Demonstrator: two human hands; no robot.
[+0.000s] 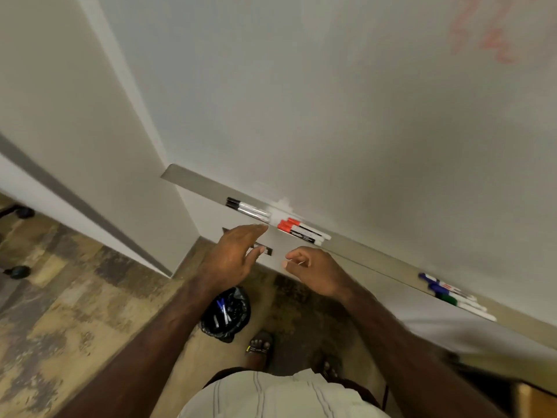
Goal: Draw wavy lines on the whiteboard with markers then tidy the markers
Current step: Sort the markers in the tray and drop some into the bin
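Nearest me: striped white shirt (280, 393), sandalled foot (260, 346) on the mottled wood-look floor (60, 312). Small bin with a black liner (226, 315) sits by the foot, a few pens inside. Left hand (232, 254) is out flat, fingers straight and relaxed, holding nothing, fingertips just short of the tray. Right hand (313, 271) has fingers loosely curled, also holding nothing. Beyond them, on the long metal marker tray (193, 179): two black-capped white markers (248, 209), just beside them two red-capped white markers (303, 230). Further right, blue and green markers (452, 294), blurred. Above, the white whiteboard (331, 101) with faint red wavy lines (488, 31) top right.
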